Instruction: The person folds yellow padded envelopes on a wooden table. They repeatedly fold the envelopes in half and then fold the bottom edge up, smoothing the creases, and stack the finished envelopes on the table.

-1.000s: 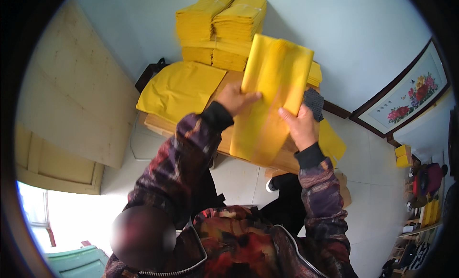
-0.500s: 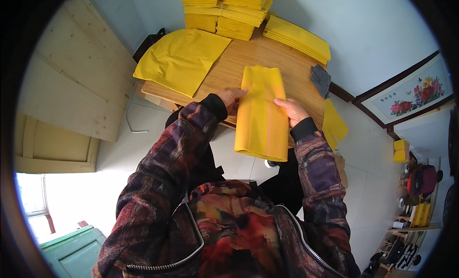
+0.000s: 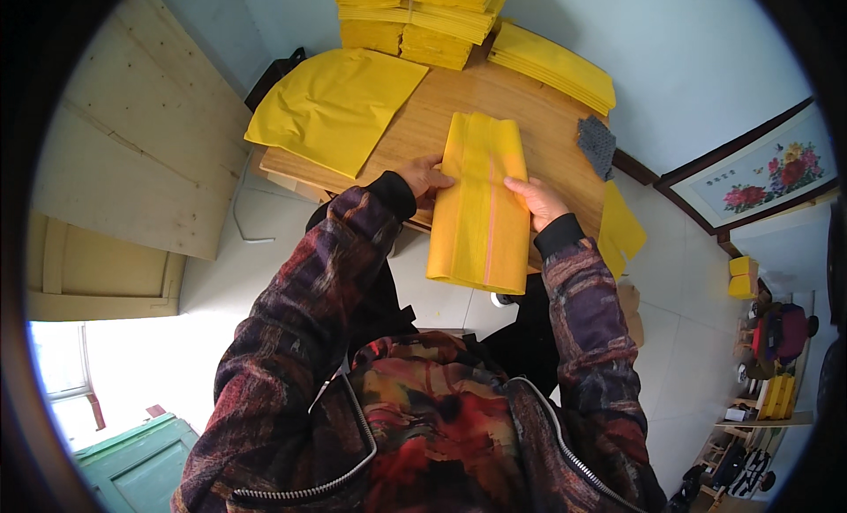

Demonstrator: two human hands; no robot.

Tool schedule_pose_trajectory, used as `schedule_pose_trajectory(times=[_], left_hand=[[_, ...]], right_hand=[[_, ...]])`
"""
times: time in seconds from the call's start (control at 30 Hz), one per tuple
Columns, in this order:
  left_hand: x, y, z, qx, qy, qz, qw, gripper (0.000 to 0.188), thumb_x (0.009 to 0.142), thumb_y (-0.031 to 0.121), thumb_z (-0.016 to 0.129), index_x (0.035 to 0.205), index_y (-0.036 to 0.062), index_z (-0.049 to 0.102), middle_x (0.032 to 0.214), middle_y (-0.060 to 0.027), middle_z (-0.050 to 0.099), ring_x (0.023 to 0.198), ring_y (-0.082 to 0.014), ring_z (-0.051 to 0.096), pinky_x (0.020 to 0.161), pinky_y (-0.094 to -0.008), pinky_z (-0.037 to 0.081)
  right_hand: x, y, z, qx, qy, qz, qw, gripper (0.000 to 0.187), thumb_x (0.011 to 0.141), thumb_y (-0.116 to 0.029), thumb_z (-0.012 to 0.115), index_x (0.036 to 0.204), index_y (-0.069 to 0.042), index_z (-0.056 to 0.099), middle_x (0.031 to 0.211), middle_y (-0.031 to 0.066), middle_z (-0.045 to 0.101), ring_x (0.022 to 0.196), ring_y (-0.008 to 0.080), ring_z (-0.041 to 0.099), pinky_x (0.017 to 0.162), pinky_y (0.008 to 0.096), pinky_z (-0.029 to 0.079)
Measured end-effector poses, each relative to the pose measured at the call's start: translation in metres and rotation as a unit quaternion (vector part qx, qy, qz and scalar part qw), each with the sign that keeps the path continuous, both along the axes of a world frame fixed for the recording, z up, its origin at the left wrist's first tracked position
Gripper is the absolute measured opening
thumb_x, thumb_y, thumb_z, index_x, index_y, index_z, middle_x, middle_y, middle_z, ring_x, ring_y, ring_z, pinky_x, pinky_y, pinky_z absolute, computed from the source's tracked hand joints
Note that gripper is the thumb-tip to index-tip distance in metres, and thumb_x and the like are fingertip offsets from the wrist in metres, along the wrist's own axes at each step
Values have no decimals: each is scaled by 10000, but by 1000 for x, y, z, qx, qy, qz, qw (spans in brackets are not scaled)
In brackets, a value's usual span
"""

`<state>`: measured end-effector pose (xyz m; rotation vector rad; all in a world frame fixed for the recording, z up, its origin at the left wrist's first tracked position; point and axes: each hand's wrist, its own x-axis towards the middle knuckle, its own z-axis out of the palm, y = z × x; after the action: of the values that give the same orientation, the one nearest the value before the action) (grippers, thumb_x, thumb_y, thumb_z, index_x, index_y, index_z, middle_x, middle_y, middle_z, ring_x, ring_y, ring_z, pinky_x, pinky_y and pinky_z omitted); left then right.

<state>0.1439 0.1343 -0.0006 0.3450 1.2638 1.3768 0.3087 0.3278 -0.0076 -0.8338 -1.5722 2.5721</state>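
Between my two hands I hold a folded bundle of yellow paper (image 3: 481,209), a long flat shape with lengthwise creases and a pinkish line. It is raised over the near edge of the wooden table (image 3: 432,129), its lower end jutting toward me. My left hand (image 3: 423,179) grips its left edge, and the fingers behind it are hidden. On the opposite edge my right hand (image 3: 538,202) has its thumb on top and its other fingers underneath. A loose stack of wide yellow sheets (image 3: 331,112) lies on the table at the left.
Tall piles of folded yellow paper (image 3: 415,23) stand at the back of the table. A row of folded yellow bundles (image 3: 551,67) lies at the back right, near a grey textured cloth (image 3: 595,147). Another yellow sheet (image 3: 620,231) hangs by the right edge. A framed flower picture (image 3: 759,173) leans on the right.
The yellow bundle has shifted slightly up and to the left, tilting a little, with both hands still on it. The other things on the table stay as they were.
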Motion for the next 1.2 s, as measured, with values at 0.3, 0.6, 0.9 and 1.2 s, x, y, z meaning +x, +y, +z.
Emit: schedule_pose_trajectory(times=[0.3,0.6,0.9,1.2], left_hand=[[-7,5,-20,15,-6,13,1000,507,868,45,566,1347,58,401,1137,-78,600,953,-191,637,832,-365,542],[-29,20,-14,-65,279,-74,955,591,798,-22,585,1354,51,400,952,-83,667,851,-170,662,659,-297,531],[-61,49,-17,-19,423,-211,881,481,732,18,616,1207,31,541,1062,-134,663,1015,-225,622,852,-299,480],[-51,87,-13,14,669,-111,735,449,769,39,606,1214,59,554,1130,-197,603,1051,-343,567,901,-359,451]], right_hand=[[-4,-1,-11,19,-10,-21,1000,353,860,-170,651,1150,15,576,1082,96,640,969,189,606,862,319,472],[-2,-17,-16,-36,-20,-50,998,261,917,-196,555,1117,-28,557,997,78,638,842,185,638,705,330,537],[27,-44,14,91,-124,39,987,242,957,-227,496,1096,-31,530,989,73,623,859,154,617,752,299,512],[72,-46,14,185,-20,30,982,189,916,-126,562,1065,-11,542,907,71,633,776,114,597,696,234,483]])
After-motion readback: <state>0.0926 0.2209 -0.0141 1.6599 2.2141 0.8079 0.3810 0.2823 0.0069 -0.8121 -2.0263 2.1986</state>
